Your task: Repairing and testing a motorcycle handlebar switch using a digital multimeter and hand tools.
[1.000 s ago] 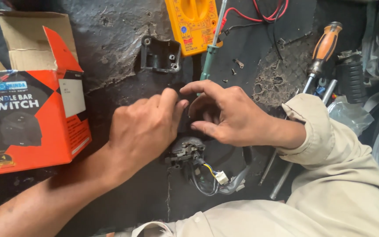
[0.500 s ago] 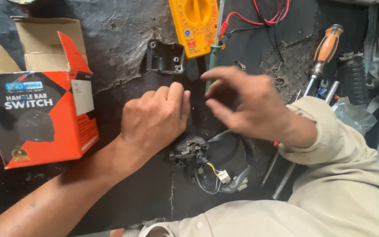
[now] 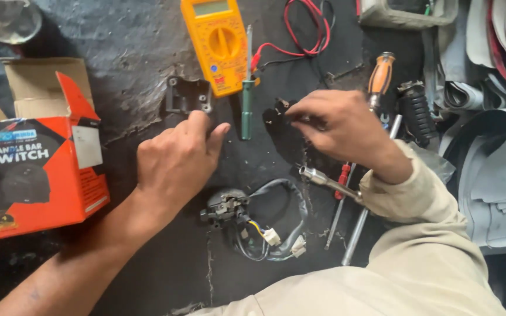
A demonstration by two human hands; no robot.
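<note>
My right hand (image 3: 341,126) pinches a black switch housing half (image 3: 277,126) just above the dark work surface, right of a green-handled tester screwdriver (image 3: 246,108). My left hand (image 3: 177,161) rests knuckles up with the fingers curled and nothing visible in it, just below a black bracket plate (image 3: 185,96). Below and between the hands lies a black switch body with a wire loom and white connectors (image 3: 247,216), which neither hand touches.
A yellow multimeter (image 3: 215,44) with red leads lies at the top. An orange and black carton (image 3: 36,169) stands open at the left. An orange-handled screwdriver (image 3: 380,73), a black rubber grip (image 3: 417,114), metal tools (image 3: 326,178) and grey cloth (image 3: 493,175) crowd the right.
My right hand has pulled away to the right with the black housing half. The hands, earlier together over the switch, are now apart, and the wired switch body lies uncovered.
</note>
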